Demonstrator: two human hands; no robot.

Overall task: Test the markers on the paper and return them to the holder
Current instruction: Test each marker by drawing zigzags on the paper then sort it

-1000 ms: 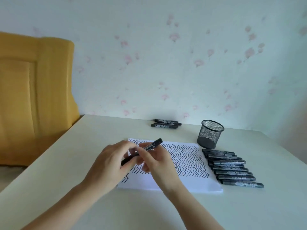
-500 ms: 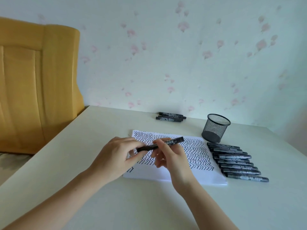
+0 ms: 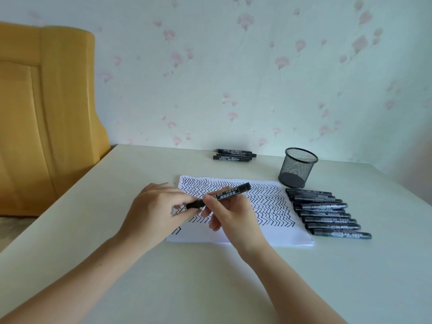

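Note:
Both hands hold one black marker (image 3: 230,192) above the white paper (image 3: 268,235), which is covered in black zigzag lines. My left hand (image 3: 154,211) pinches the marker's left end, the cap end, between thumb and fingers. My right hand (image 3: 230,216) grips the barrel near its middle. The marker lies nearly level, its right end pointing up and right. A black mesh holder (image 3: 297,168) stands upright beyond the paper's right corner, and it looks empty.
Several black markers (image 3: 327,212) lie in a row right of the paper. Three more markers (image 3: 235,154) lie by the wall at the table's back edge. A yellow chair back (image 3: 46,118) stands at the left. The pale table (image 3: 210,288) stretches toward me.
The marker has tipped from steep to nearly level. Both hands stay on it over the paper. The view has shifted slightly.

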